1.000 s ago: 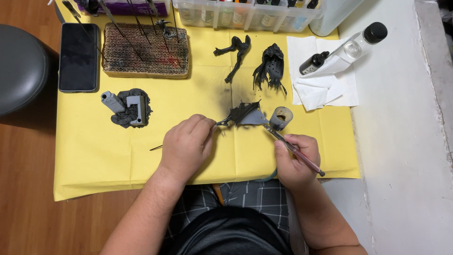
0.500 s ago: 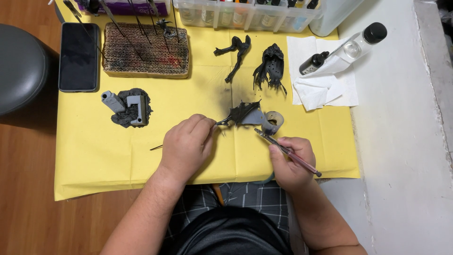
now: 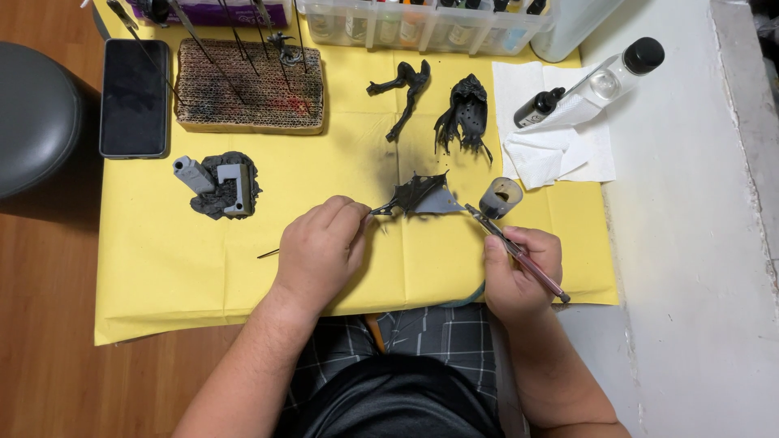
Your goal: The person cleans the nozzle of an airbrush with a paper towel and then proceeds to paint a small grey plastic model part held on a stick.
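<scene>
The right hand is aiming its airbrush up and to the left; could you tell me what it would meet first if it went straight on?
Most likely the dark wing-shaped model part that the left hand holds on a thin stick. The airbrush tip in the right hand sits just beside its grey edge, though depth is unclear.

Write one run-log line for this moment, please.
left hand: holds winged part on stick | right hand: holds airbrush at part

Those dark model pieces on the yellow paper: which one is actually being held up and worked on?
The wing-shaped piece, pinched on a stick by the left hand. The right hand aims an airbrush at it; the others lie untouched.
</scene>
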